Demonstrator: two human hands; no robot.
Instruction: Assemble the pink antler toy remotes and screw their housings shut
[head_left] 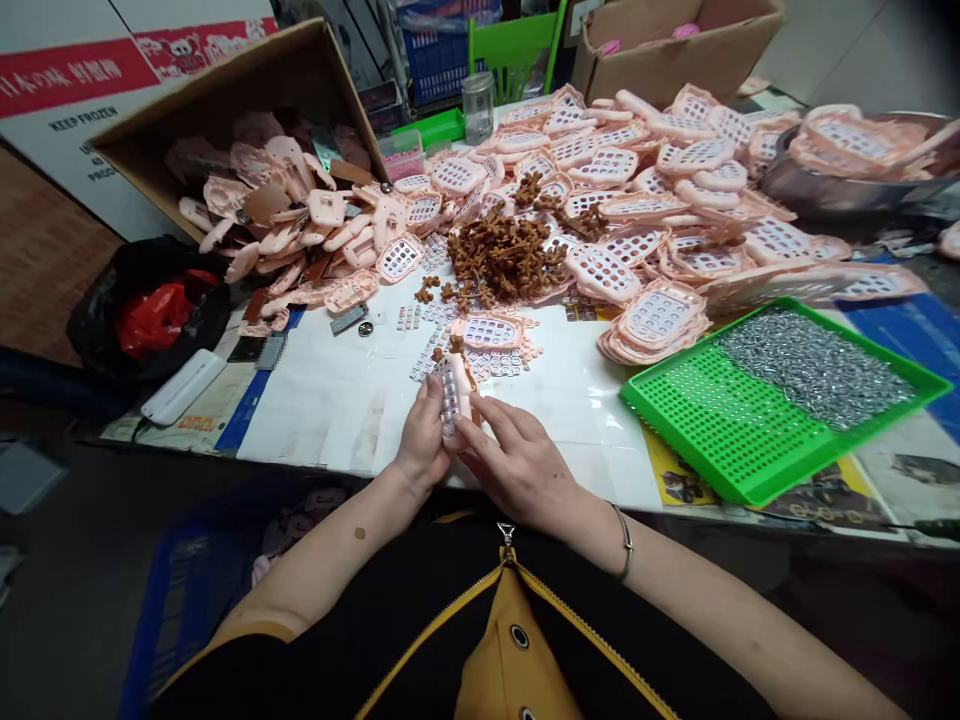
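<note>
Between my two hands is a pink toy phone shell (463, 380) with rows of clear keypad buttons on its face, held at the table's front edge. My left hand (421, 436) grips its left side, thumb along the edge. On the other side, the fingers of my right hand (521, 458) press against the right edge and lower end. Brown bear-shaped pieces touch its far end. Just beyond lies another pink shell (491, 331) with a grid of holes, among small button pieces (499, 362). Farther back sits a heap of brown bear-shaped pieces (506, 255).
Pink perforated shells (607, 165) are heaped across the back. At left, a tilted cardboard box (352, 75) spills pink parts. To the right, a green tray (690, 435) holds many small metal screws. A metal bowl (825, 195) of shells stands at far right.
</note>
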